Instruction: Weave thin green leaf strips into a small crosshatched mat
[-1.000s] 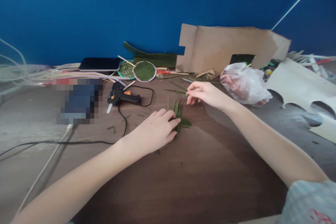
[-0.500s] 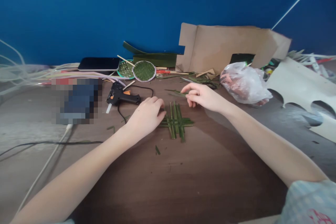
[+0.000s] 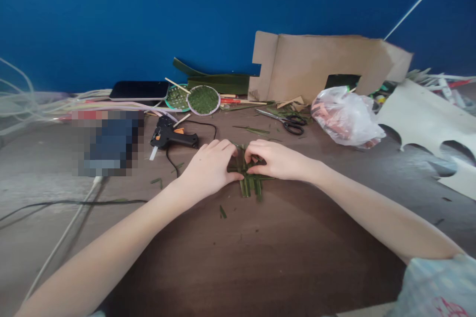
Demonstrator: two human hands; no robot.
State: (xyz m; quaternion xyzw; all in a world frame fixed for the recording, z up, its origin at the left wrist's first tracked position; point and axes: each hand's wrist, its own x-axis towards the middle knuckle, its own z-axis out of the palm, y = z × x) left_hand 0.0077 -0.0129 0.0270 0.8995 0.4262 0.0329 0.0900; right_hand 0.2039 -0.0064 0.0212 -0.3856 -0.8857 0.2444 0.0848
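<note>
Curling half-open over crossed leaf strips (image 3: 244, 188) on the tabletop (image 3: 260, 252), left hand (image 3: 211, 162) and right hand (image 3: 277, 159) show no certain grip; strips look light, pliable, tearable, best pinched near the ends

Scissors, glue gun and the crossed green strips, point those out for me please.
Scissors (image 3: 284, 120): head view, near the pivot.
Glue gun (image 3: 174, 137): head view, on its black handle.
Crossed green strips (image 3: 244, 188): head view, on the near ends.
</note>
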